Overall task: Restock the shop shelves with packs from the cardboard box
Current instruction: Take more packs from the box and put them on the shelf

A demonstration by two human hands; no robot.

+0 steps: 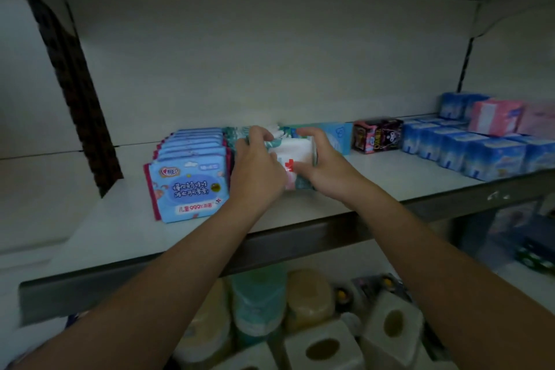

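while both hands clamp its ends, a white pack [295, 149] marked with a red cross stands on the shelf [390, 177], about midway between the front lip and the back wall. it sits at the head of a file of teal-edged packs [237, 132] that runs back toward twelve o'clock. its printed face looks toward six o'clock, at the person, and its long axis appears to lie across the shelf from nine to three, though the palms cover both ends. the left hand [259, 170] grips the nine o'clock end, fingers curled over the top corner. the right hand [326, 167] grips the three o'clock end, thumb on the front face and fingers hooked over the top edge. neither hand is nearer, since the pack lies directly between them, so the coming move looks like a straight push toward twelve o'clock or a squaring-up against its neighbours, face kept forward. just beside the left hand at nine o'clock is a row of blue packs [192, 177], upright and facing six. just beside the right hand at two o'clock stands a light-blue box [338, 137]. further toward three o'clock come dark cartoon boxes [377, 135], blue tissue blocks [468, 153] and pink packs [495, 117]. below the shelf, at six o'clock, are blurred rolls [258, 300] and white tissue cubes [324, 348].
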